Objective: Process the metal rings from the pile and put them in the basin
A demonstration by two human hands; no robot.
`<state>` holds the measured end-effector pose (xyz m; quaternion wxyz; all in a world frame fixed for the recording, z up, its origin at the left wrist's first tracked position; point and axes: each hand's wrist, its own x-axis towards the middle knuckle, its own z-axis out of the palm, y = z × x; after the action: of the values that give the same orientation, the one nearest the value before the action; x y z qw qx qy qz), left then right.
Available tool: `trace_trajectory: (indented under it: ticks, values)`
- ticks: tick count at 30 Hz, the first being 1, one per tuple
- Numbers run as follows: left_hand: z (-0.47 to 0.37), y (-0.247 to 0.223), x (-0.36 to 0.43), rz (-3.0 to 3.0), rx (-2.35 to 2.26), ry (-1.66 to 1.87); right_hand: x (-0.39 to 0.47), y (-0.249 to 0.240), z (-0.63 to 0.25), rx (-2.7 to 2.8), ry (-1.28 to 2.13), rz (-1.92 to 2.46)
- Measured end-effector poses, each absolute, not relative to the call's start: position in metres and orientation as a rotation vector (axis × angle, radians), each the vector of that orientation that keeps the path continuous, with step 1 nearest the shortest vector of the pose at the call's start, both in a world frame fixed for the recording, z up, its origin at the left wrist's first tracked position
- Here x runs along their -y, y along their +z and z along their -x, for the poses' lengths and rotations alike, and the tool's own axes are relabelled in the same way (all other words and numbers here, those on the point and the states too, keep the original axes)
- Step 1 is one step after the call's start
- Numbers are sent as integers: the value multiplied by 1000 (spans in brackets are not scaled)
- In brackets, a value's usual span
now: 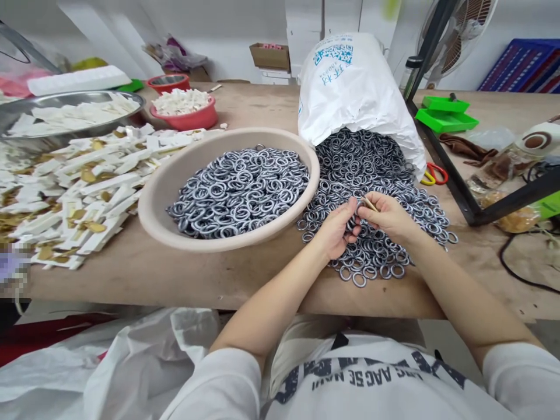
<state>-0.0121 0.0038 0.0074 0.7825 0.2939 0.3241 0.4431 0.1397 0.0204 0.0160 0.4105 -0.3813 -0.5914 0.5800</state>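
Note:
Over a heap of grey rings (380,256) on the table, my two hands meet. My left hand (336,230) is closed around one or more grey rings, partly hidden by the fingers. My right hand (389,217) pinches a thin tan stick-like piece (370,204), its tip close to the rings in the left hand. Beside the left hand stands a wide beige basin (153,224) holding many similar rings. Behind the hands, a white sack (350,87) lies tipped with its mouth toward me, and rings spill out of it.
White strips with gold pieces (100,192) cover the table's left side. Behind them are a metal bowl (139,105) and a red bowl (192,121) of small white parts. On the right stand a black metal frame (455,186), scissors (435,174) and green trays (446,119).

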Motion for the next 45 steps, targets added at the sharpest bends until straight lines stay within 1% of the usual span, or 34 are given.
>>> trace_trajectory:
  ticks: [2,4,8,9,13,18,23,26,30,35,38,42,45]
  values:
    - [11,9,-2,-672,-714,917,-22,11,-140,1420,1422,956]
    - [10,9,-2,-707,-721,857,-22,7,-142,1415,1315,956]
    - [8,10,0,-790,-715,865,-20,11,-152,1646,898,953]
    - [7,10,1,-797,-716,891,-19,14,-155,1706,839,929]
    - [5,13,4,-778,-752,987,-14,23,-157,1787,847,856]
    - [5,14,6,-795,-790,1096,-10,18,-141,1676,784,901]
    - [4,16,9,-828,-742,1133,-10,18,-135,1579,928,904]
    - [3,17,9,-795,-704,1151,-7,26,-140,1658,741,1065]
    - [4,15,7,-780,-717,1203,4,34,-145,1982,391,1183]
    - [4,12,5,-746,-743,1212,10,34,-141,2130,267,1253]
    - [2,14,9,-775,-757,1182,1,29,-144,2082,316,1273]
    - [0,20,15,-842,-662,1107,-26,17,-158,1792,456,1407]
    - [6,22,8,-754,-653,1172,-47,13,-160,1814,432,1517]
